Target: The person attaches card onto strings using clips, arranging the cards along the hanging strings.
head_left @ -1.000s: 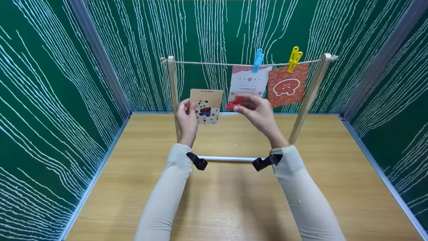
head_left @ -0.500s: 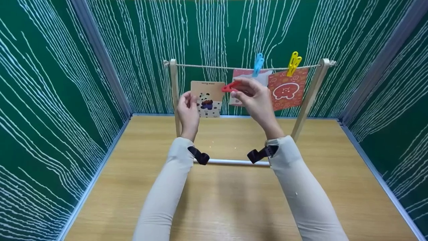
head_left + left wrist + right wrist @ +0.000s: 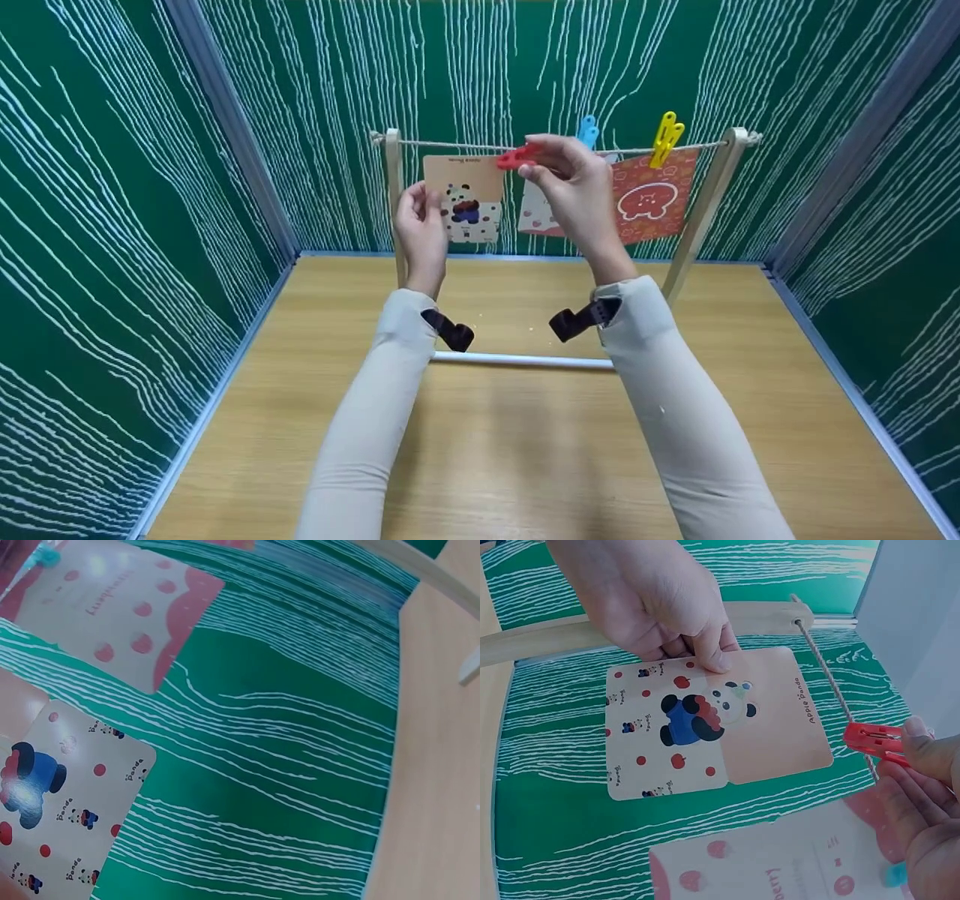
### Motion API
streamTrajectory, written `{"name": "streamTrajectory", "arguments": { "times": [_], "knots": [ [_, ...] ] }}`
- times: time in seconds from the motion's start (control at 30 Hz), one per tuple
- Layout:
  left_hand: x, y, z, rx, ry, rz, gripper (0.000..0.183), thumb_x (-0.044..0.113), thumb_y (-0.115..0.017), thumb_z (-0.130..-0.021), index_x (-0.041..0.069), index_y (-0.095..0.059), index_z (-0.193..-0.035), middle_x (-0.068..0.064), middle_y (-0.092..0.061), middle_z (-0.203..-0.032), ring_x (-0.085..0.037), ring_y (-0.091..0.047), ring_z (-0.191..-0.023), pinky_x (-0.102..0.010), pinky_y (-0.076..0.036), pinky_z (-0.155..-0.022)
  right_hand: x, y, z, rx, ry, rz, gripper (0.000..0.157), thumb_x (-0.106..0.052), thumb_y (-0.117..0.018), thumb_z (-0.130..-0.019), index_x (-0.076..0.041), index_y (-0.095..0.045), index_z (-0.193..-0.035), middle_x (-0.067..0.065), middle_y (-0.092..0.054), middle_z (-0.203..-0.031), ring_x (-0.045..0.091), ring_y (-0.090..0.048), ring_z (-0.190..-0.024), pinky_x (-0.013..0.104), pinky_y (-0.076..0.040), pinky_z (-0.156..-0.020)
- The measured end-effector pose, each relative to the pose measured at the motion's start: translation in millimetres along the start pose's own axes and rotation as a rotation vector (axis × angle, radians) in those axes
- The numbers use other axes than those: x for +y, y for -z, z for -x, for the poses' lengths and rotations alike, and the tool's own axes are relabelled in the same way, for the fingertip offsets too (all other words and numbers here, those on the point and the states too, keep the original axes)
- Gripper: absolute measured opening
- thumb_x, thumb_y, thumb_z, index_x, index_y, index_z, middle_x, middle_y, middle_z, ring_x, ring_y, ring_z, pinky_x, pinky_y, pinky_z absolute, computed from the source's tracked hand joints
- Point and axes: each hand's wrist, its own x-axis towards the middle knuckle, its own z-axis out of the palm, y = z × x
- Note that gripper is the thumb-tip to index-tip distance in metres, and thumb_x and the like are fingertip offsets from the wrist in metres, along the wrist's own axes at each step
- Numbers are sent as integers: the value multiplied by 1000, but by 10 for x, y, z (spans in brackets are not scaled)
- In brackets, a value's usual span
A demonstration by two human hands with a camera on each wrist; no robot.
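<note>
My left hand [image 3: 421,232] pinches the left edge of a panda card [image 3: 480,214], peach above and white with small prints below. The card is upright, its top edge just under the rope [image 3: 450,144]. In my right hand [image 3: 586,199] a red clothespin [image 3: 517,157] is pinched between thumb and fingers, near the card's top right corner. The right wrist view shows the clothespin [image 3: 870,739] at the rope, apart from the card [image 3: 772,705]. Only part of the card [image 3: 105,765] shows in the left wrist view.
A pink-and-white strawberry card [image 3: 538,211] hangs from a blue clothespin [image 3: 588,131], partly behind my right hand. Farther right, a yellow clothespin [image 3: 666,141] holds a red card [image 3: 651,202]. Wooden posts [image 3: 694,225] carry the rope above the wooden table [image 3: 480,435].
Both hands have risen toward the rope, carrying the panda card and the red clothespin up. The clothespin has moved slightly left, up to rope height. The hanging cards remain clipped.
</note>
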Motion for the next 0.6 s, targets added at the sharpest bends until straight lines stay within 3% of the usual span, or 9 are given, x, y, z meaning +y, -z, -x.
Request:
{"name": "streamTrajectory", "arguments": {
  "times": [0.3,0.6],
  "knots": [
    [99,-16,-11,-7,-4,-12,29,22,-51,-98,8,-55,-123,-8,-61,-124,-15,-58,-114,-22,-47,-98,-95,-92,-102,36,31,-4,27,-10,-67,-89,-2,-66,-115,10,-69,-111,13,-68,-97,22,-52,-89],
    [153,-26,-20,-12,22,-2,29,23,-52,-98,10,-55,-123,-7,-61,-125,-15,-57,-115,-22,-47,-98,-184,-161,-211,18,25,87,24,-10,-66,-89,-4,-68,-112,8,-65,-106,11,-66,-95,20,-51,-88]
  ]
}}
